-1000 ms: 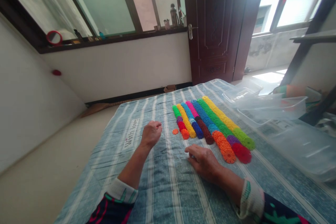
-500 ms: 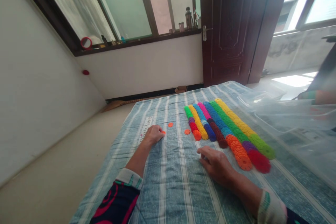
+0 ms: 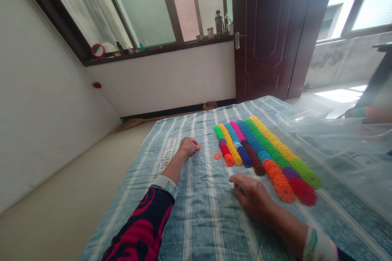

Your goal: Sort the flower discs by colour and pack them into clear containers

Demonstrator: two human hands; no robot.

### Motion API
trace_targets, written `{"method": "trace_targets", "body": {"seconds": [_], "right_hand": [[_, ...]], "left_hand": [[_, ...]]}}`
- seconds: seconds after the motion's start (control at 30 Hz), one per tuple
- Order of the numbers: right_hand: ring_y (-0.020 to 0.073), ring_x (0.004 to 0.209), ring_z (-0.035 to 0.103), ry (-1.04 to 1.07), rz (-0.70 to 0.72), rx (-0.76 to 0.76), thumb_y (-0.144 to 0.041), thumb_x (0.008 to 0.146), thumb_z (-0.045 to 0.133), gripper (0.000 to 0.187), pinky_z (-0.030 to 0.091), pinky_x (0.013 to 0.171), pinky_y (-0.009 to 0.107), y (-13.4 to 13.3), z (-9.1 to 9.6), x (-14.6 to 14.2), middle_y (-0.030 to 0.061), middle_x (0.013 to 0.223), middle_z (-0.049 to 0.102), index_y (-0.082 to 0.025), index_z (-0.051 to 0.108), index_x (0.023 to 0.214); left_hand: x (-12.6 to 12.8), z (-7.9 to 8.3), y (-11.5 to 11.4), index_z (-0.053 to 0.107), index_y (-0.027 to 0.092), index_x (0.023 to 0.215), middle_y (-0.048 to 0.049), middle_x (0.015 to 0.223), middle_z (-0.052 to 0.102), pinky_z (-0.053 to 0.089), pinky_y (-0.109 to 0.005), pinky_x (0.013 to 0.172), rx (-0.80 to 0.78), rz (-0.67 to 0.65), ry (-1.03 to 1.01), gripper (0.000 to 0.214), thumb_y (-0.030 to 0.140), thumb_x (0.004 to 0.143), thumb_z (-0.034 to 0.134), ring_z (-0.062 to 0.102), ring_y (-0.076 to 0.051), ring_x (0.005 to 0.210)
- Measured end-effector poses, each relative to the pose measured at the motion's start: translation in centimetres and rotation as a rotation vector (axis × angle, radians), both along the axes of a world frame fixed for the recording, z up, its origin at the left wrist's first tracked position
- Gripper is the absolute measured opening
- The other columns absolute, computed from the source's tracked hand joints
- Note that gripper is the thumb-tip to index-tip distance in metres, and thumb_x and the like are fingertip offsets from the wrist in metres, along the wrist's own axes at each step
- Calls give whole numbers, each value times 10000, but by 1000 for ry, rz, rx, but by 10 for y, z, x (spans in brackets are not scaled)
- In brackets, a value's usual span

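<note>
My left hand (image 3: 189,147) reaches over the striped bed cover, its fingers pinched on an orange disc (image 3: 199,147) with a notched rim. The fingers partly hide that disc, and I cannot tell whether more than one is there. Another orange disc (image 3: 217,156) lies flat to the right of this hand. My right hand (image 3: 251,192) hovers low over or rests on the cover, fingers loosely bent, thumb and forefinger apart, with nothing seen between them. Just beyond it, overlapping notched discs lie in several long rows by colour, among them an orange run (image 3: 278,180) and a yellow row (image 3: 272,136).
The blue-grey striped cover (image 3: 202,212) spreads under everything. Clear plastic boxes (image 3: 333,134) stand at the right, blurred. Part of another person (image 3: 373,114) shows at the right edge. A dark door (image 3: 266,40) and a window ledge (image 3: 165,51) with small items are behind.
My left hand has moved right and slightly away from me, to where a loose orange disc lay, and its fingers now close there. My right hand has hardly moved.
</note>
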State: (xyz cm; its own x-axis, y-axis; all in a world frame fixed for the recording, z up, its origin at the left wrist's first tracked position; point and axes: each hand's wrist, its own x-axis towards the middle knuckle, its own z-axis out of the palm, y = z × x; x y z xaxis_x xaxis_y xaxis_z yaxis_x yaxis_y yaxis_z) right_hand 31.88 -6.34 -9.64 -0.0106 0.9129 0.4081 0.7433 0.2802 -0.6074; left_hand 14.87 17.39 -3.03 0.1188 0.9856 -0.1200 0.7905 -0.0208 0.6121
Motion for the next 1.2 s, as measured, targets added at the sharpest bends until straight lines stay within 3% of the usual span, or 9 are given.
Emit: {"method": "trace_targets", "body": {"seconds": [0.23,0.4,0.6,0.73,0.93,1.2], "right_hand": [[159,753,598,17,1,-26,-102,800,526,229,440,697,269,2,1,0,32,871,657,-215,602,984],[155,732,599,-2,4,-21,-89,792,537,236,427,674,263,2,3,0,26,859,655,-213,603,982],[152,757,604,-12,-5,-9,-81,781,540,250,420,678,255,4,2,0,23,877,657,-216,602,982],[146,756,603,-9,23,-28,-92,790,541,240,421,681,252,4,4,2,24,892,662,-218,604,984],[156,772,611,-29,16,-50,-98,785,548,241,424,684,259,4,9,2,32,898,665,-206,613,991],[160,797,619,-46,4,-44,-110,798,535,240,419,682,261,5,9,1,35,929,668,-206,605,1006]], "left_hand": [[1,4,1,541,154,544,61,389,457,361,-185,424,-35,-11,30,174,116,543,710,505,-104,431],[11,14,-23,569,147,636,26,532,603,427,-192,483,-145,-154,-121,147,193,618,707,575,-104,514],[38,5,-47,608,135,685,20,533,622,431,-196,461,-285,-308,-192,107,156,630,698,571,-104,497],[50,-2,-44,620,133,681,27,473,594,388,-199,423,-284,-322,-134,113,142,618,713,539,-108,447],[53,-2,-41,545,145,523,55,379,493,315,-193,400,-197,-337,-58,202,99,557,738,448,-82,381],[44,12,-82,521,170,616,53,466,544,377,-192,435,-162,-384,-208,159,158,615,679,536,-101,463]]}}
